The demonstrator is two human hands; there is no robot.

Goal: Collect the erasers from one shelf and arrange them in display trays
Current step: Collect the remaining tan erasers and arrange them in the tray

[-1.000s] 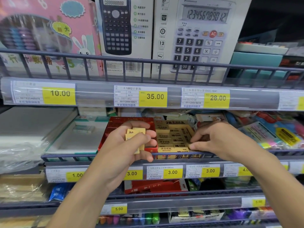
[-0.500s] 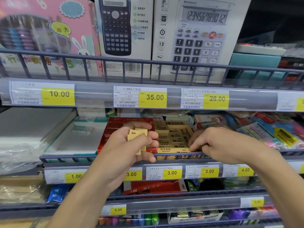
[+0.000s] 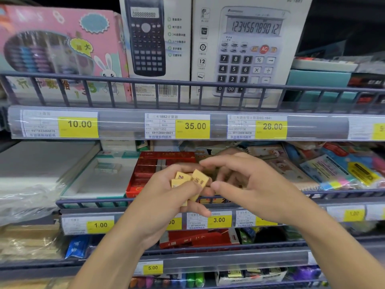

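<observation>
My left hand [image 3: 166, 197] is closed around a small stack of yellow wrapped erasers [image 3: 190, 180], held in front of the middle shelf. My right hand [image 3: 245, 184] hovers just to its right, fingers spread, thumb and fingertips near the top eraser's edge; whether they touch it I cannot tell. Behind both hands sits a red display tray [image 3: 154, 170]. The yellow eraser tray is almost hidden by my right hand; only a strip [image 3: 210, 200] shows at the shelf rail.
A grey wire rail [image 3: 93, 202] fronts the middle shelf, with price tags below. Flat white packs [image 3: 104, 180] lie left of the red tray, colourful packets [image 3: 337, 172] to the right. Calculator boxes [image 3: 245, 51] stand on the shelf above. Red boxes [image 3: 198, 238] sit on the shelf below.
My right hand has lifted out of the yellow tray and moved left to the left hand's eraser stack. The left hand has shifted slightly right and down.
</observation>
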